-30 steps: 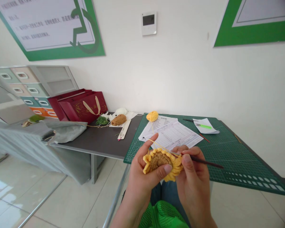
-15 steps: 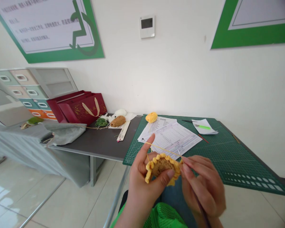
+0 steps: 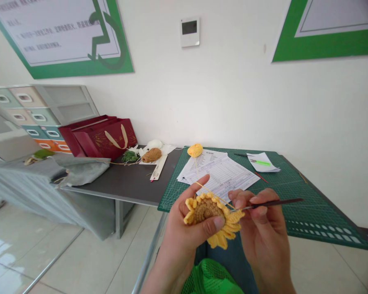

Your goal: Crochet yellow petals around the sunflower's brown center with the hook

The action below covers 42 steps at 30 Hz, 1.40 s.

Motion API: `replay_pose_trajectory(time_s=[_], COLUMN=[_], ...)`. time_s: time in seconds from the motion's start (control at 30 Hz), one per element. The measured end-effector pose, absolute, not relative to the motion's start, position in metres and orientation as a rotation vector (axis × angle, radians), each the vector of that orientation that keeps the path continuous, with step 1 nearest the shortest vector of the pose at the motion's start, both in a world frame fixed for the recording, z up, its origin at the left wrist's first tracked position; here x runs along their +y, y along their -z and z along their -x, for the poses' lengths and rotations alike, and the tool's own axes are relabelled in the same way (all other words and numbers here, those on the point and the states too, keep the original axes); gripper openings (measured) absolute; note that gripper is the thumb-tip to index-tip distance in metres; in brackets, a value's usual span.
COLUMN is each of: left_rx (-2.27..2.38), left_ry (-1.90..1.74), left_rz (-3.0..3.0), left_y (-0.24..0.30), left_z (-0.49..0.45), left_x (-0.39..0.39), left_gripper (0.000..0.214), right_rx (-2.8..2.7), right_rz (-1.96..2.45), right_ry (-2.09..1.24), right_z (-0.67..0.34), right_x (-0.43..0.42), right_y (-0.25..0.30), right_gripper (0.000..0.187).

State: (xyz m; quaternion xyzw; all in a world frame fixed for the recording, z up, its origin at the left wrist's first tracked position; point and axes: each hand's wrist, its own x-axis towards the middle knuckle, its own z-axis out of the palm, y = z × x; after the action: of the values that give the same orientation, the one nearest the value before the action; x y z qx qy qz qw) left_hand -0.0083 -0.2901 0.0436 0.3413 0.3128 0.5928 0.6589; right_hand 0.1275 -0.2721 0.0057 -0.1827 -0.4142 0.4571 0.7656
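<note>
In the head view, the left fingers point(image 3: 196, 188) are clamped around a crocheted sunflower point(image 3: 208, 210), with the thumb pressed across its brown centre and yellow petals. The right fingers point(image 3: 248, 196) are pinched together on a dark crochet hook point(image 3: 274, 203), whose thin tip reaches the petals just beside the left thumb. A strand of yellow yarn point(image 3: 196, 167) rises from the sunflower past the left fingers to a yellow yarn ball point(image 3: 195, 150), which sits on a green cutting mat point(image 3: 313, 208) beyond them. Printed paper forms point(image 3: 223, 175) lie on the mat just past the left fingers, and a white paper slip point(image 3: 262, 162) lies farther off beyond the right fingers. Left of the fingers, a grey worktop point(image 3: 131, 183) carries a brown yarn ball point(image 3: 151, 155), a white yarn ball point(image 3: 155, 144) and a dark red gift bag point(image 3: 110, 139). Below the fingers lies green mesh fabric point(image 3: 211, 279).
</note>
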Motion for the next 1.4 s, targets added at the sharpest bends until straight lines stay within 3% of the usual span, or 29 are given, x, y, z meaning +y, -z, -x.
replay_pose_trajectory(time_s=[0.53,0.83,1.0,1.2,1.4], left_rx=[0.784,0.824,0.845,0.836,0.758], left_ry=[-1.304,-1.331,-1.347,-1.389,-1.404], left_rz=[-0.848,-0.888,-0.923,-0.902,-0.824], left_y=[-0.047,-0.045,-0.043,-0.048,-0.046], left_z=[0.013,0.013,0.012,0.007,0.004], left_x=[-0.290,-0.290,-0.289,-0.295,-0.299], left_gripper=[0.081,0.082,0.080,0.083,0.092], right_rx=[-1.416,-1.688,-1.892,-1.875,-1.556], right_rz=[0.294,0.296,0.364,0.470,0.412], right_ry=[-0.775,-0.462,-0.123,0.345,-0.003], right_z=[-0.167,-0.178,-0.182,-0.166,-0.156], right_x=[-0.264,-0.269,-0.276,-0.282,-0.269], right_y=[-0.020,-0.029,-0.034,-0.030,-0.007], right_gripper=[0.004,0.025,0.039,0.026,0.037])
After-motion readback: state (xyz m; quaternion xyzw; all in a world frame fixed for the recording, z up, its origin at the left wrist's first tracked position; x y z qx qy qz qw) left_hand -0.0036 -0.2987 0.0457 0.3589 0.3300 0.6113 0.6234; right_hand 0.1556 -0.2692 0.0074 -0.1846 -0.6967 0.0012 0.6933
